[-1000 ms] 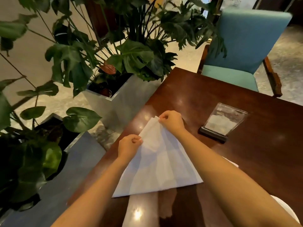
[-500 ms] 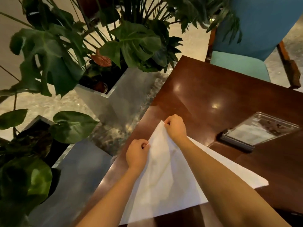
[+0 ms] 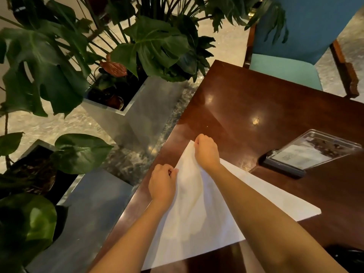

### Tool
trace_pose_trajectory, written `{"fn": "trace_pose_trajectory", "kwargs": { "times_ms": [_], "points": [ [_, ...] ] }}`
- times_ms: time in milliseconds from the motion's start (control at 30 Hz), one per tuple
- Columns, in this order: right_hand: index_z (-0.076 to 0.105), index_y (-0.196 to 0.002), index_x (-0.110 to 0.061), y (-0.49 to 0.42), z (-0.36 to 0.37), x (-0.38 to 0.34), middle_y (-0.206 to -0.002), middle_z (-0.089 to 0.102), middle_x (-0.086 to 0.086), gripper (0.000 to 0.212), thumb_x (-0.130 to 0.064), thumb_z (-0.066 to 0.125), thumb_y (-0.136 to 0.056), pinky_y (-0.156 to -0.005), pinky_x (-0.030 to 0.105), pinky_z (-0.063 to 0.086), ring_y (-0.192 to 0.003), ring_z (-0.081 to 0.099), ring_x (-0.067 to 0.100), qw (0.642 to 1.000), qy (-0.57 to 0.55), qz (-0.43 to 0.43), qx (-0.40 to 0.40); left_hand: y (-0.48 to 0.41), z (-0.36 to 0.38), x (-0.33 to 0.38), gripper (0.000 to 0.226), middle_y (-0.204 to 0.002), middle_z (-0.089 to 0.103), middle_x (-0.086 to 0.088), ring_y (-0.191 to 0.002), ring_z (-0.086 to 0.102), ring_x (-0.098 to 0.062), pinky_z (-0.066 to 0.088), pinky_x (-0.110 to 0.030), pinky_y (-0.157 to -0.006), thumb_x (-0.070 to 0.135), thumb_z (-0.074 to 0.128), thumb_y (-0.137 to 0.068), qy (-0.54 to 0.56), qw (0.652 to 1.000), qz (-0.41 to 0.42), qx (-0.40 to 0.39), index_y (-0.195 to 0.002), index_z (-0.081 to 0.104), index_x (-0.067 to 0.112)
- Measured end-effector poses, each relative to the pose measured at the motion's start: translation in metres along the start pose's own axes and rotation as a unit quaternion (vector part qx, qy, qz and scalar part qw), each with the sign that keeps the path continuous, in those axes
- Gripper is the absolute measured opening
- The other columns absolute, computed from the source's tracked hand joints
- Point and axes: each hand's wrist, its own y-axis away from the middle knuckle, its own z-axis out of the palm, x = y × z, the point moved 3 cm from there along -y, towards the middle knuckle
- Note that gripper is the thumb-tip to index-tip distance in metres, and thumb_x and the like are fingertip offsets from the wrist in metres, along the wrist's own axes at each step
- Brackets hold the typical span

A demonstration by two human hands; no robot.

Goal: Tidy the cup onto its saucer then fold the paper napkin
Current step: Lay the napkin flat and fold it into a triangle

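The white paper napkin [image 3: 197,213] lies on the desk [image 3: 275,107] near its left edge. The left hand [image 3: 162,183] and the right hand [image 3: 206,152] each pinch its far side with curled fingers [image 3: 200,139], holding the top layer up. It seems thin, limp and easy to tear, so a light hold at the corners is best.

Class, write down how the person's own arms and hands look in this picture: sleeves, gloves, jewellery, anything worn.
The left hand and the right hand wear no gloves, and no rings can be seen. The left forearm and right forearm are uncovered to the picture's edge, with no sleeves, watch or bracelet in view.
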Motion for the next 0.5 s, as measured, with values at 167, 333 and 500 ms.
{"fn": "trace_pose_trajectory", "kwargs": {
  "times_ms": [167,333,500],
  "points": [
    [0.055,-0.104,-0.009,0.01,-0.01,-0.002,-0.108,0.057,0.01,0.016,-0.015,0.043,-0.096,-0.083,0.035,0.037,-0.099,0.048,0.028,0.999,-0.017,0.005,0.035,0.005,0.003,0.005,0.014,-0.092,0.058,-0.009,-0.085,0.054,-0.027,0.049,-0.041,-0.073,0.022,0.057,-0.089,-0.06,0.996,0.047,0.053,-0.087,0.059,0.009],
    [0.055,-0.122,-0.006,0.09,-0.002,0.004,-0.122,0.06,0.015,0.046,-0.033,0.029,-0.096,-0.101,0.035,0.034,-0.113,0.053,0.03,0.985,-0.126,-0.094,0.064,0.034,0.026,0.013,0.032,-0.113,0.064,-0.009,-0.104,0.06,-0.03,0.039,-0.037,-0.091,0.022,0.038,-0.085,-0.102,0.963,0.242,0.059,-0.11,0.057,0.012],
    [0.028,-0.145,-0.017,0.153,0.026,0.03,-0.154,0.025,-0.002,0.054,-0.041,0.012,-0.1,-0.119,0.038,0.006,-0.142,0.023,0.015,0.986,0.044,-0.149,-0.061,0.046,0.053,0.0,0.059,-0.153,0.025,-0.011,-0.142,0.016,-0.026,0.013,-0.049,-0.111,0.035,0.023,-0.09,-0.247,0.927,0.279,-0.033,-0.144,0.024,0.012]
  ]
}}
